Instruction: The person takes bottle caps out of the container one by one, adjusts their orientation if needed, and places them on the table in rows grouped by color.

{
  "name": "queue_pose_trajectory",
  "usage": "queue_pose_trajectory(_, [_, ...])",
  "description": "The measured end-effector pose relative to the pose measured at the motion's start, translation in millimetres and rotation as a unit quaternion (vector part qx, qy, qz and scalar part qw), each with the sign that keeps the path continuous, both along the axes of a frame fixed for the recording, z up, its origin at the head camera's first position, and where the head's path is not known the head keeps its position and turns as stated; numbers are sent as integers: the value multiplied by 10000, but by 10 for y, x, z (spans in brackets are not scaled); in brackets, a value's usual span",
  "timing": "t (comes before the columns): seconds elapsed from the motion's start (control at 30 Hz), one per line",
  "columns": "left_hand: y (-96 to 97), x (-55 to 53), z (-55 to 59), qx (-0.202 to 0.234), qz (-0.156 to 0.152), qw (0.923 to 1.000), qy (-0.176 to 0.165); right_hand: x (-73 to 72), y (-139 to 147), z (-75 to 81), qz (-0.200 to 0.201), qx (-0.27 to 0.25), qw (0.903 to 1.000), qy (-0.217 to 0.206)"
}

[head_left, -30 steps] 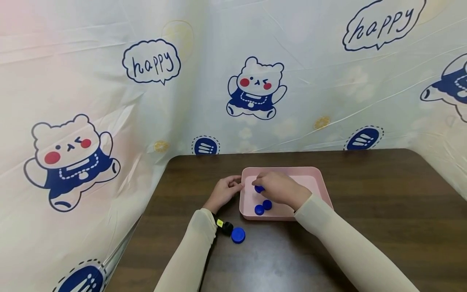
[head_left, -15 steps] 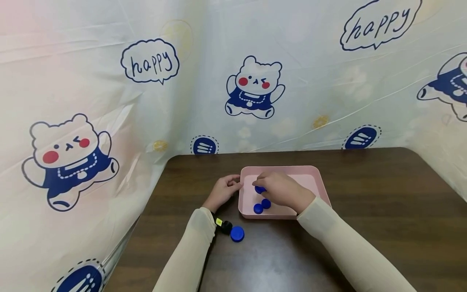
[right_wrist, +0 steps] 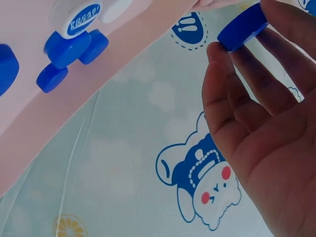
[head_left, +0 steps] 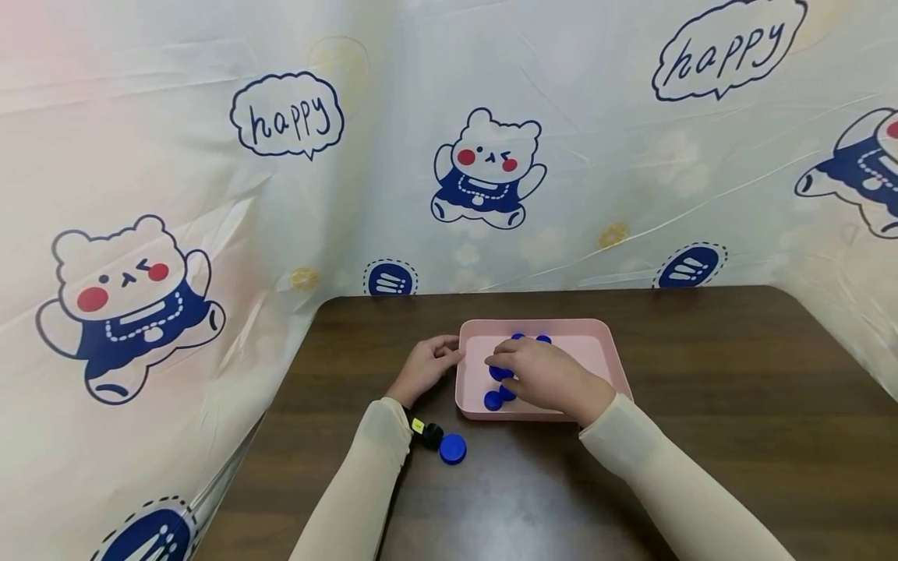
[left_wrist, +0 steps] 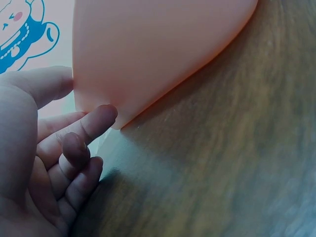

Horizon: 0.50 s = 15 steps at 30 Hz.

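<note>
- We see the right hand (head_left: 547, 374) pinching a smooth, round blue disc (right_wrist: 242, 27) between thumb and fingertips, over the left part of the tray (head_left: 592, 351); whether that disc touches anything beneath, we cannot tell.
- The left hand (head_left: 423, 368) touches the tray's left outer wall, fingers relaxed, the outer ones loosely bent.
- The tray is smooth, pale pink and rectangular, with rounded corners and a low raised wall.
- Inside it we find more blue discs (head_left: 493, 400): two together by the near left corner, two along the far wall, partly behind the right hand.
- From the right wrist, we also see a white disc (right_wrist: 81, 19) with blurred blue lettering, against a cluster of blue ones.
- Outside the tray, a wider, thick-edged disc (head_left: 452, 449) lies on the surface (head_left: 737, 389), just beside the black device (head_left: 433, 436) at the left wrist.
- Soft cream sleeves (head_left: 673, 467) cover both arms.
- The surface is dark brown, wood-grained and slightly glossy.
- Behind hangs a creased, pale sheet (head_left: 582, 101) printed with bears.
</note>
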<state>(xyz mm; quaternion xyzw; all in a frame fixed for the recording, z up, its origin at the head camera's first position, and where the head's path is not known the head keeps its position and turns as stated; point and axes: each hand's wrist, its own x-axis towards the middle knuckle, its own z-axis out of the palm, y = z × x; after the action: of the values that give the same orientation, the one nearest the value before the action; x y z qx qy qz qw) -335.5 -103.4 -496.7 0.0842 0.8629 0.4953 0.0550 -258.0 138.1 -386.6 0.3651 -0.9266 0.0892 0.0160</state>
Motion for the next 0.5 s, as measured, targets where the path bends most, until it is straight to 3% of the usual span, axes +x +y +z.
queue_pose_trajectory(0.2, [9,-7,30,23,-15,9999,154,50,24,8,31,-176,9996,217])
queue_pose_trajectory(0.5, [-1,37,16,27,27,9999,119,223,29,-35,271,-375,9988,173])
